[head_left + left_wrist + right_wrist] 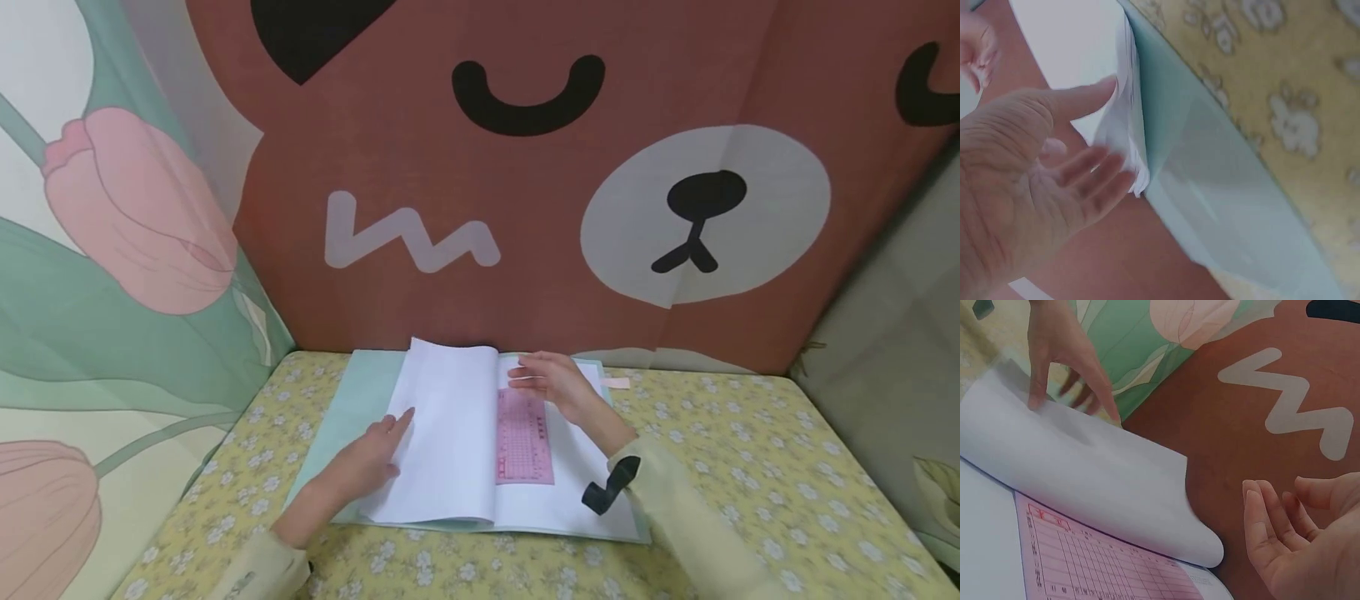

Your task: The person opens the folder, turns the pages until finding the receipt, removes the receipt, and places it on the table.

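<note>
A folder or booklet with a pale green cover lies spread on the table, a stack of white pages turned to its left side. My left hand is at the outer edge of those pages. In the left wrist view its thumb touches the page edge, and the other fingers extend loosely beside the stack. My right hand hovers over the upper part of the right-hand page, fingers loosely bent and holding nothing. Below it, a pink printed form with a grid lies on the white right-hand page.
The table has a yellow floral cloth. A pale pink tab sticks out at the folder's right edge. Behind stands a brown backdrop with a bear face, and a tulip-print curtain hangs on the left.
</note>
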Motion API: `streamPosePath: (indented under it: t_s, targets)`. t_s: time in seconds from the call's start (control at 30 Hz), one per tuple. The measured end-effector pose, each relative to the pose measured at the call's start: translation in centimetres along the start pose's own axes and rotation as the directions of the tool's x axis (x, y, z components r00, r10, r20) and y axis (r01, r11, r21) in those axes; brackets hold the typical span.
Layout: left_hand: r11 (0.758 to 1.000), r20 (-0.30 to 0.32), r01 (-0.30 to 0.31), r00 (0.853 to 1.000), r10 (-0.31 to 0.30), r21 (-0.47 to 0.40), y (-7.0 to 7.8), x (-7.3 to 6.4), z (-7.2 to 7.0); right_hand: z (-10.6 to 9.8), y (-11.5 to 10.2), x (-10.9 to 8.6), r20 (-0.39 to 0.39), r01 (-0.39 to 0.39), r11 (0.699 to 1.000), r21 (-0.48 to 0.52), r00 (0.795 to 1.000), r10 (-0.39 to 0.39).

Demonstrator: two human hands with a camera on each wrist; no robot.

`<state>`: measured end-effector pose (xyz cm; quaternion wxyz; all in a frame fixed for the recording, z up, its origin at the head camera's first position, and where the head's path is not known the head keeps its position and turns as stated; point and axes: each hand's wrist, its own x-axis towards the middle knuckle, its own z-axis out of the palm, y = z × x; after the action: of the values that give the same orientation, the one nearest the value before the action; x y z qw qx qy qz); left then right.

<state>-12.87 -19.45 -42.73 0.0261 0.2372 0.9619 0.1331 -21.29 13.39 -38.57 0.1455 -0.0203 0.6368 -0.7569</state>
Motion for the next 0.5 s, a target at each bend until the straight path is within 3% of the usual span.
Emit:
streamPosePath:
  t_s: [0.03,0.1,0.17,0.23,0.3,0.37,0.5]
  targets:
    - [0.994,-0.004,-0.055,0.998,0.056,0.097,-0.1,0.1,0.1,-0.2,0.0,-0.1,-0.006,0.000,1.000,-0.006,1.000,0.000]
    - [0.948,0.007,-0.186,0.982,0.191,0.258,-0.2,0.4,0.1,-0.6,-0.1,-0.2,-0.015,0.001,1.000,-0.015,1.000,-0.002]
    - [0.867,0.022,-0.327,0.938,0.345,0.376,-0.4,0.7,0.1,-1.0,-0.1,-0.3,-0.016,0.003,1.000,-0.023,1.000,-0.003]
    - [0.781,0.050,-0.444,0.880,0.472,0.439,-0.5,0.9,0.1,-1.4,0.0,-0.3,-0.019,-0.002,1.000,-0.026,1.000,0.002]
    - [0.735,0.079,-0.526,0.832,0.549,0.428,-0.7,1.0,0.2,-1.7,0.0,-0.3,-0.024,-0.007,0.999,-0.031,1.000,0.006]
    - [0.726,0.115,-0.566,0.813,0.571,0.391,-0.8,1.0,0.5,-2.1,0.1,-0.3,-0.033,-0.011,0.999,-0.031,0.999,0.010]
    - [0.762,0.201,-0.565,0.825,0.529,0.316,-0.8,0.9,1.1,-2.9,0.0,-0.5,-0.049,-0.017,0.999,-0.045,0.999,0.014]
